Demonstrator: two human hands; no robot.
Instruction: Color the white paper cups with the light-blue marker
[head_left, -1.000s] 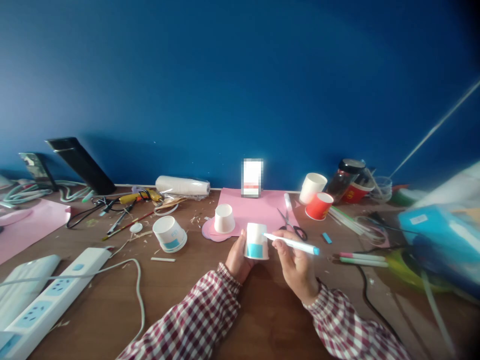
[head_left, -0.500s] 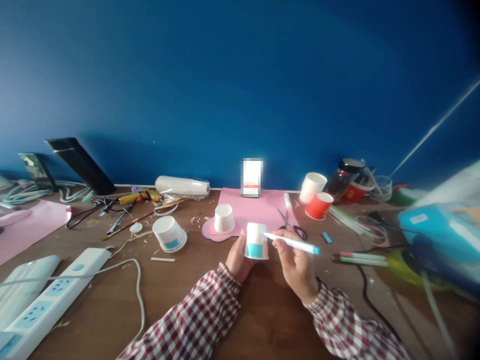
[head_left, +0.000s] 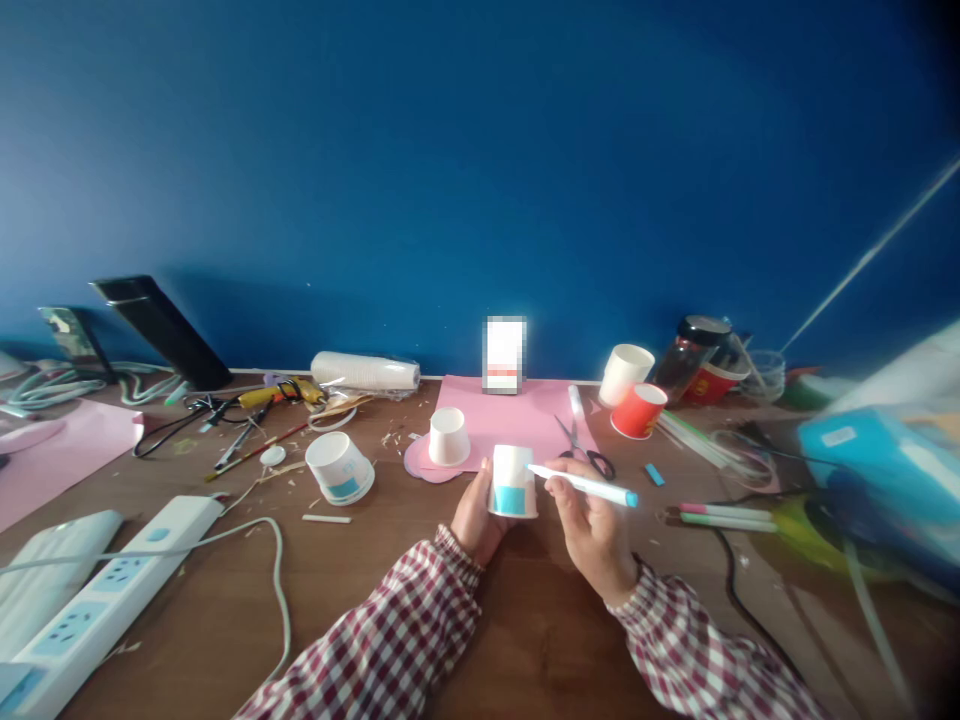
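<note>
My left hand (head_left: 480, 520) grips a white paper cup (head_left: 514, 470) turned upside down, with a blue patch near its rim. In my right hand (head_left: 594, 530) is a white marker with a blue end (head_left: 589, 485), held like a pen. Its tip meets, or nearly meets, the cup's right side. Behind the held cup, another upturned white cup (head_left: 449, 437) stands on pink paper pieces. Farther left sits a wider white cup (head_left: 337, 466) with a blue mark, also upside down. Scissors (head_left: 581, 450) lie beyond my right hand at the edge of a pink sheet (head_left: 517, 420).
A phone-like screen (head_left: 504, 355) stands at the back by the blue wall. To the right are a red cup (head_left: 638, 411), a dark jar (head_left: 686, 355) and markers (head_left: 727, 517). Leftward lie a power strip (head_left: 105, 600), a glue gun (head_left: 277, 391) and wrapped cups (head_left: 365, 372).
</note>
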